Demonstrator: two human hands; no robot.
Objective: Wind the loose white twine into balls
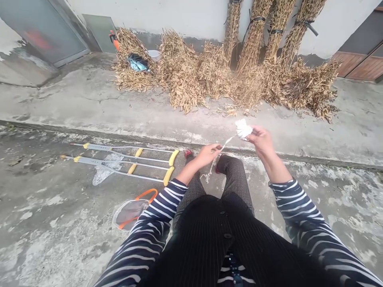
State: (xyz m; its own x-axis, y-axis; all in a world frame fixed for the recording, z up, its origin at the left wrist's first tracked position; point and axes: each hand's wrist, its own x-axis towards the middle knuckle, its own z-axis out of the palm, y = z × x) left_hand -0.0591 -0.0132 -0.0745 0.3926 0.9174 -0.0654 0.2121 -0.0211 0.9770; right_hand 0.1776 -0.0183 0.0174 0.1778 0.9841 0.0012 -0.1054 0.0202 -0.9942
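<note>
My right hand is raised in front of me, fingers closed on a small white wad of string or plastic strip. A thin white strand runs from the wad down to my left hand, which pinches it above my knees; the strand's loose end dangles between my legs. I am seated on concrete ground, legs in dark trousers stretched forward, sleeves striped navy and white.
Two metal crutches with yellow pads lie on the ground at left. A clear bag with orange handles lies near my left elbow. Heaps and tied bundles of dry bean stalks stand along the wall beyond a low concrete step.
</note>
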